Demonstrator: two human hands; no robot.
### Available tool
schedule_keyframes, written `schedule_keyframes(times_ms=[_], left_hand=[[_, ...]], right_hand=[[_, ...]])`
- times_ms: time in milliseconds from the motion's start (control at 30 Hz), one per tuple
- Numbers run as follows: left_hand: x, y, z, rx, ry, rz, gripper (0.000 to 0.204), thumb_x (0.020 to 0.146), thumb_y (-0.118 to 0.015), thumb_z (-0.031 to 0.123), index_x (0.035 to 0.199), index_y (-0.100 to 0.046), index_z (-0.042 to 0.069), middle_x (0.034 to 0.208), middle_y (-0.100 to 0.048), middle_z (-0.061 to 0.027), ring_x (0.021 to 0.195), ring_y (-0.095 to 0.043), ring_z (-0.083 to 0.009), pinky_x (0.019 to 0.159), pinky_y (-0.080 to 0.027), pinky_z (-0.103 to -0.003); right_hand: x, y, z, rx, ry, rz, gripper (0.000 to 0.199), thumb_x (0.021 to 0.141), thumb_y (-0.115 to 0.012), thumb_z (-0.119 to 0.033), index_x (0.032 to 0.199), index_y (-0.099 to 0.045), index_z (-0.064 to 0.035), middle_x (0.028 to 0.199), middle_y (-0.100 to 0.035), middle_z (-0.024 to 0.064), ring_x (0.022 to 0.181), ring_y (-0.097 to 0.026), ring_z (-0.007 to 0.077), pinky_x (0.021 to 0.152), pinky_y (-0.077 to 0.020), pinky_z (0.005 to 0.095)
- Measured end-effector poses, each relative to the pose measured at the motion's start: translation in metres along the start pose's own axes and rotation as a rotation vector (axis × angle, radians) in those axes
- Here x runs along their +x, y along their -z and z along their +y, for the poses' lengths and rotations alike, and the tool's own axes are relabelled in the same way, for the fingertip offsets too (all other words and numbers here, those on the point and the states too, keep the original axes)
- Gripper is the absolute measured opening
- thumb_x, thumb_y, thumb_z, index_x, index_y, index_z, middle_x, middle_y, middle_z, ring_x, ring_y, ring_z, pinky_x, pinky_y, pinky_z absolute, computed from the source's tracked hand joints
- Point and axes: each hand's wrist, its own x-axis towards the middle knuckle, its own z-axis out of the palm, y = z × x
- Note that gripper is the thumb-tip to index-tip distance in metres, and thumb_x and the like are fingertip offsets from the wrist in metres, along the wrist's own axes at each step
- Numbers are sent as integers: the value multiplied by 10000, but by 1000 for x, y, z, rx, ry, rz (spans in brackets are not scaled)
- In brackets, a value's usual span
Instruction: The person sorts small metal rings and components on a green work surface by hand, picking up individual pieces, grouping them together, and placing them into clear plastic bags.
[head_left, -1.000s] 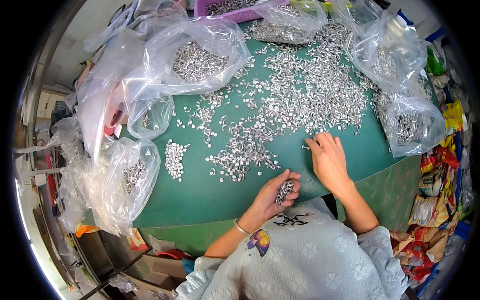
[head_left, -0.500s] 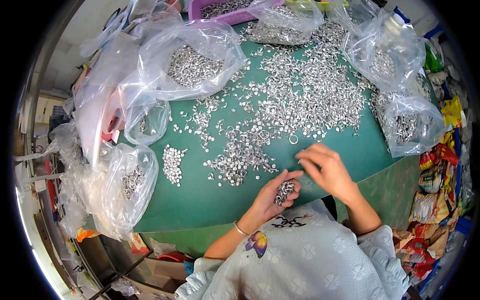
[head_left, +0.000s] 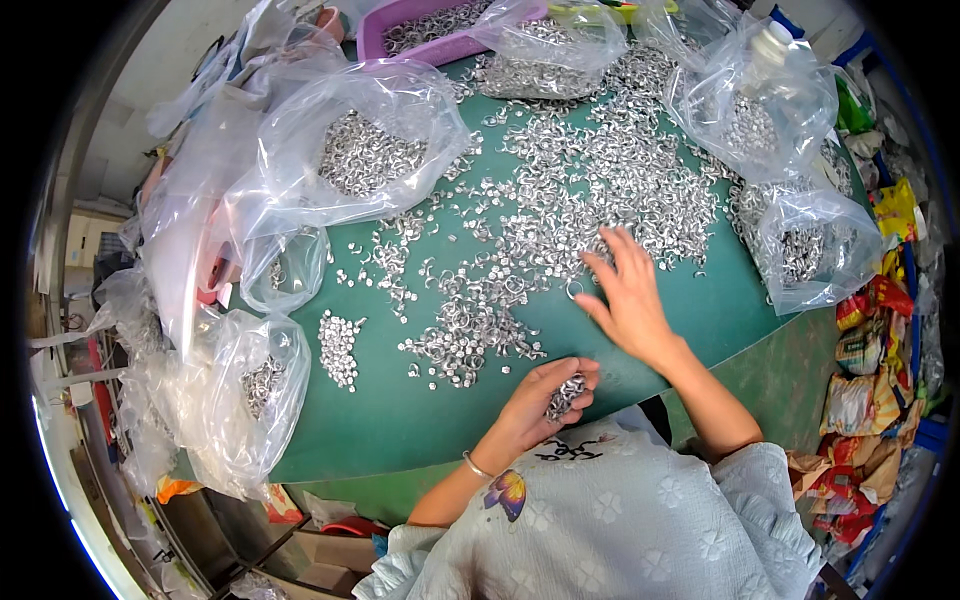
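Observation:
Cupped near the table's front edge, my left hand (head_left: 530, 408) is closed around a handful of small silvery metal rings (head_left: 566, 398). My right hand (head_left: 635, 308) reaches over the near edge of a wide heap of similar rings (head_left: 600, 170). Its fingers are spread, with the fingertips at the heap, and I see nothing held in them. One larger loose ring (head_left: 573, 289) lies beside the right thumb. To the left are a smaller pile of silvery pieces (head_left: 470, 340) and a separate compact cluster (head_left: 340, 350).
Clear plastic bags of metal pieces stand at the left (head_left: 250, 400), far left (head_left: 375, 205) and right (head_left: 815, 275) of the green table (head_left: 400, 430). At the back is a purple tray (head_left: 440, 50). Colourful packages (head_left: 860, 400) are stacked beyond the right side.
My right hand has moved away from the left hand, forward to the heap, and its fingers have spread. The left hand still holds its rings. The whole view has shifted slightly.

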Motion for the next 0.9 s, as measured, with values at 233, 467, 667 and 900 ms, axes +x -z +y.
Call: schedule_keyframes(times_ms=[233, 467, 667, 900], left_hand=[[-3, 7, -3, -35, -45, -47, 221, 958, -501, 215, 1046, -572, 26, 881, -519, -64, 655, -448, -112, 448, -352, -200], [1, 18, -12, -195, -5, -132, 336, 984, -425, 337, 999, -583, 42, 885, -521, -93, 660, -459, -148, 451, -361, -224], [-1, 9, -10, -76, 4, -107, 297, 971, -457, 300, 1036, -582, 39, 891, -540, -85, 677, -477, -144, 454, -366, -228], [2, 6, -10, -38, -14, -76, 288, 955, -484, 229, 1155, -567, 39, 892, -547, -64, 672, -481, -125, 459, -372, -217]], right_hand=[[-36, 25, -12, 200, 213, -256, 356, 772, -677, -114, 1109, -594, -37, 1288, -493, 140, 1250, -418, 331, 1033, -322, 473], [14, 33, 22, 159, -10, 274, 172, 799, -608, 1, 965, -646, -18, 966, -619, 117, 919, -551, 284, 828, -415, 376], [54, 15, 48, -129, 53, 193, 137, 774, -656, -43, 909, -634, -33, 963, -613, 78, 890, -540, 269, 773, -426, 363], [4, 29, 43, 761, -463, 108, 110, 903, -526, -72, 948, -612, -21, 767, -593, 8, 624, -505, 96, 563, -398, 239]])
